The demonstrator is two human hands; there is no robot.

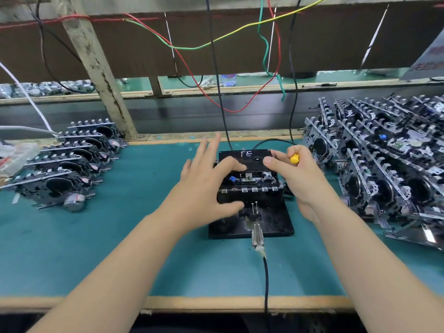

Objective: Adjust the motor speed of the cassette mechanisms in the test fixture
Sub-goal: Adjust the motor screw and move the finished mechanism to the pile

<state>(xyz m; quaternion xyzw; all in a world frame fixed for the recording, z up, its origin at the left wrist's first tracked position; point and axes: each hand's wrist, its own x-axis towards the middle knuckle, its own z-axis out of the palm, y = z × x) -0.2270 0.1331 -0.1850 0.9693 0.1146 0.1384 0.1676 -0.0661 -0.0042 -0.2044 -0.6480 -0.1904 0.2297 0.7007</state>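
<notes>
Bench observation, green mat (pixel 96 248). The black test fixture (pixel 276 222) is sitting at the middle of the mat, with a cassette mechanism (pixel 249 186) seated on it. A black cassette (pixel 249 159), marked in white with what reads as "FE", is lying on top of the mechanism at its far side.

The left hand (pixel 204 186) is lying over the left part of the mechanism with fingers spread and straight. Its forefinger tip is resting on the cassette, the thumb is reaching toward the near edge of the mechanism, and the other fingers are pointing away over the mat.

The right hand (pixel 295 176) is gripping a small yellow-handled screwdriver (pixel 294 158), fingers curled round the handle, while the straightened forefinger is pressing the right part of the cassette. The tool's tip is hidden behind the hand.

A metal probe (pixel 257 234) with a black cable (pixel 265 284) is lying on the near edge of the fixture, the cable running off the front of the bench.

A row of mechanisms (pixel 62 169) is stacked at the left of the mat; a larger pile (pixel 384 164) is stacked at the right, just beside the fixture. Red, green, yellow and black wires (pixel 216 39) are hanging behind.
</notes>
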